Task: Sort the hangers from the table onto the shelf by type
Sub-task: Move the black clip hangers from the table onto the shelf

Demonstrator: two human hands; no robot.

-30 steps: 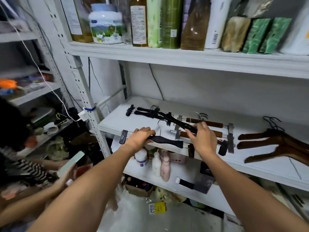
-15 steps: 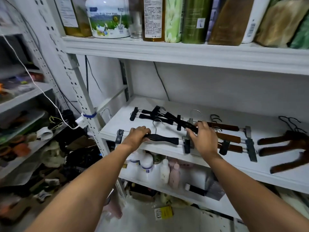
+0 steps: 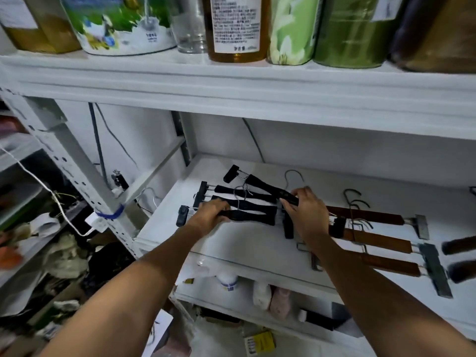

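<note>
The white metal shelf [image 3: 239,253] filled the view, its middle board carrying the hangers. On the board above, at twelve o'clock, stood an amber bottle [image 3: 235,51] with a white label, a clear glass [image 3: 189,32] at its nine o'clock and green canisters [image 3: 347,34] at its three o'clock.

Three brown wooden clip hangers [image 3: 378,243] lay side by side on the middle board at the three o'clock side, with metal clips at their right ends. At their nine o'clock, near the board's left end, the black clip hangers [image 3: 244,193] lay in a loose fan, four bars close together with their left clips spread apart.

The right hand [image 3: 309,217] reached in at the fan's three o'clock end. Its thumb and fingertips were bent in and pinched the right ends of the black bars; how many bars it held could not be told. Its wrist crossed over the left ends of the brown hangers.

The left hand [image 3: 210,215] was at the fan's eight o'clock, fingers curled down over the left part of the nearest black hanger [image 3: 249,216] and gripping it. That hanger's left clip [image 3: 181,215] stuck out at the hand's nine o'clock.
</note>
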